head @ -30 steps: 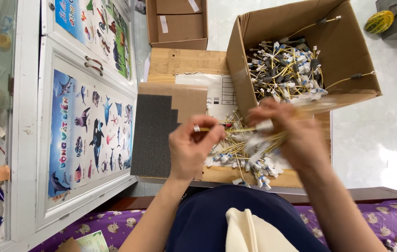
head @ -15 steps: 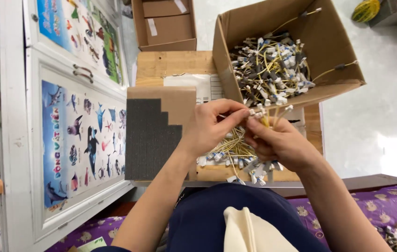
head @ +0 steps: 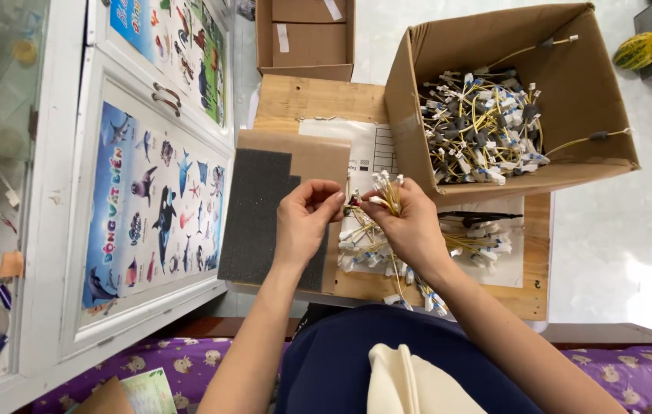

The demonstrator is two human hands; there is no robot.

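- Head view: a bundle of yellow wires with white connectors (head: 384, 192) is held at the centre of the frame, above the wooden table (head: 303, 100).
- The right hand (head: 410, 226) is closed around the bundle, its fingers wrapped about the stems; the left hand (head: 307, 218) is pinched at thumb and fingertips on something thin just beside the bundle, too small to be told.
- A slip is judged likely if the right grip is loosened: the fanned connector ends could be spilled into the loose pile of wires (head: 449, 245) lying under the hands, and sorted and unsorted pieces would be mixed.
- Tangling is a risk, since the thin wires cross one another and a single one could be dragged out with its neighbours.
- The open cardboard box (head: 571, 77), at the upper right, is tilted and overhangs the table edge; it could be knocked by an elbow.
- Wires near the lower table edge could be brushed onto the lap.
- The dark foam pad (head: 261, 215) lies left of the hands, untouched.
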